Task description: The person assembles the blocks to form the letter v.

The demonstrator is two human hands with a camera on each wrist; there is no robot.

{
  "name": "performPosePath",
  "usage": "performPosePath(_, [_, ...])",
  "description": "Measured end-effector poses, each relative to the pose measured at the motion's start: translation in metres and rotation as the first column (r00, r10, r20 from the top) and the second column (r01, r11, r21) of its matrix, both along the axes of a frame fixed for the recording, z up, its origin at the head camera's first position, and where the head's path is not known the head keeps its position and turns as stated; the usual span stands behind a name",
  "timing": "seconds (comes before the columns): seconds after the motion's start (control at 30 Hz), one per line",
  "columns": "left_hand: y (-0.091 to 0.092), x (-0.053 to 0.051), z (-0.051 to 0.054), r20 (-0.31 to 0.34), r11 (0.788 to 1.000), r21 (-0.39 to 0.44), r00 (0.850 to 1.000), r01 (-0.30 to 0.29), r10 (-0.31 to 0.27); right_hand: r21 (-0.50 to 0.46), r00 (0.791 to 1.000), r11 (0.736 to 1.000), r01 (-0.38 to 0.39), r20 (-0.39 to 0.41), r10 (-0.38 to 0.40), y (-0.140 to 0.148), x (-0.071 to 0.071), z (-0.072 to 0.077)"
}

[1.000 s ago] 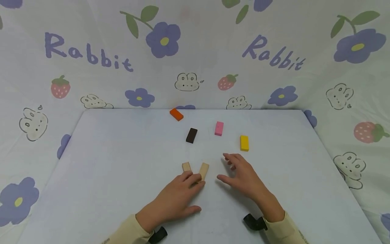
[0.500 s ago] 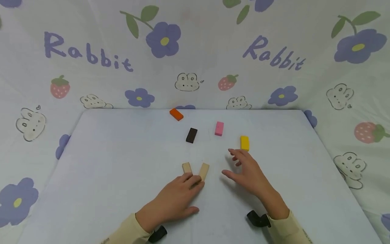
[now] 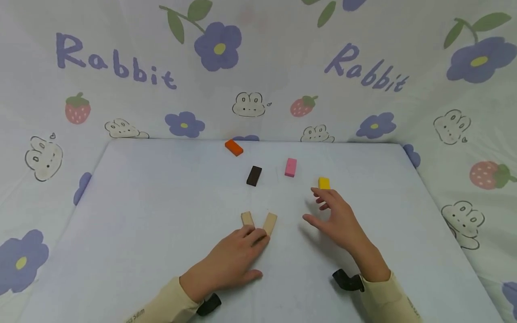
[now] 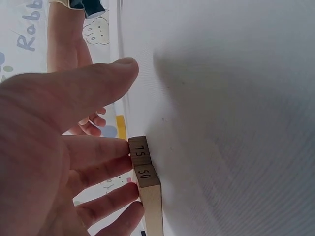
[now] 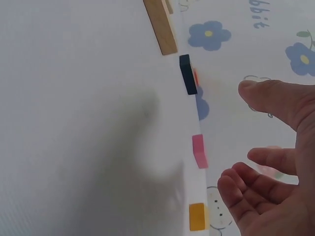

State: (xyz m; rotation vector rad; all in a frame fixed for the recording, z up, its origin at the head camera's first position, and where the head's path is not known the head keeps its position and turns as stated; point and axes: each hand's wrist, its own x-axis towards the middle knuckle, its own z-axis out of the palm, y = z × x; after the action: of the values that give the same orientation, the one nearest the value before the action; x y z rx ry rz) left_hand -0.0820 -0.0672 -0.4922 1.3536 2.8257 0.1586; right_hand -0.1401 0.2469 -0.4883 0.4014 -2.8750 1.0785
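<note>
Two plain wooden blocks lie in a V on the white table; the left one [image 3: 247,218] and the right one [image 3: 269,223] are partly under my left hand [image 3: 232,258]. Its fairly straight fingers touch them, and the thumb stands apart. In the left wrist view, the block ends [image 4: 140,150] read 75 and 50 and meet each other. My right hand [image 3: 337,220] hovers over the table, holding nothing, thumb and fingers spread. It is nearest the yellow block [image 3: 324,183], whose front part it hides in the head view. That block shows whole in the right wrist view.
Farther back lie a pink block [image 3: 291,167], a dark block [image 3: 254,176] and an orange block [image 3: 234,147] by the table's rear edge. A patterned cloth [image 3: 278,58] hangs behind. Each wrist carries a black device [image 3: 348,281].
My right hand has moved right and away from me, and now covers part of the yellow block. The left hand stays on the wooden blocks. The head view has shifted slightly.
</note>
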Motion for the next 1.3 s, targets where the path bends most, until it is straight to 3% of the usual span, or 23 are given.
performPosePath(0.67, [0.002,0.000,0.005,0.028,1.000,-0.001,1.000,-0.001,0.001,-0.051,0.998,0.997,0.060,0.010,-0.059,0.037,-0.032,0.010])
performPosePath(1.3, [0.001,0.000,0.007,0.047,1.000,0.024,0.999,-0.014,0.013,-0.053,0.993,0.996,0.076,0.090,-0.071,0.062,-0.051,0.000])
